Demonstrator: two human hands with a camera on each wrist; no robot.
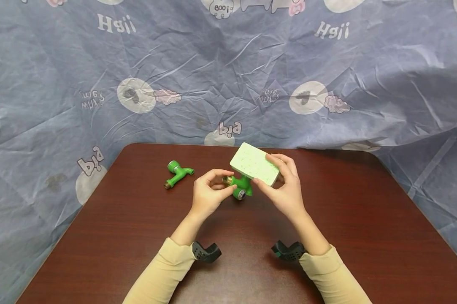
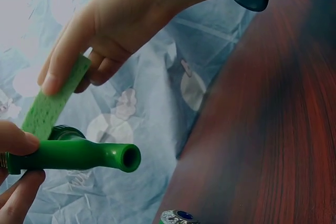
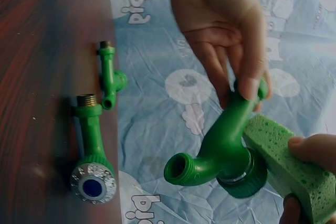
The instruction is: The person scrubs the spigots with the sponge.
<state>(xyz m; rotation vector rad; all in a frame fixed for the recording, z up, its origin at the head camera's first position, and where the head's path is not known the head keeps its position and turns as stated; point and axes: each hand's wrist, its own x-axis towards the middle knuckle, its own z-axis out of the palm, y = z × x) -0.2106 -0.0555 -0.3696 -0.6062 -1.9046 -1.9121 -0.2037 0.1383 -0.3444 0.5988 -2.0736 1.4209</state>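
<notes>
In the head view, my left hand (image 1: 208,192) pinches a green tap by its threaded end, thumb and fingers on opposite sides. The right wrist view shows this green tap (image 3: 223,137) held up, its open spout facing the camera. My right hand (image 1: 289,192) grips a light green sponge (image 1: 254,164) by its edges. One end of the sponge is right at the tap's body and round knob, and in the head view it covers part of the tap. Below the hands a second green tap (image 3: 92,137), with a silver-and-blue knob, lies on the table.
Farther left on the brown table (image 1: 118,236) lies a third green tap (image 1: 179,173) with a brass threaded end. Behind the table hangs a wrinkled blue-grey printed cloth (image 1: 213,76). Both wrists carry black camera mounts (image 1: 207,252).
</notes>
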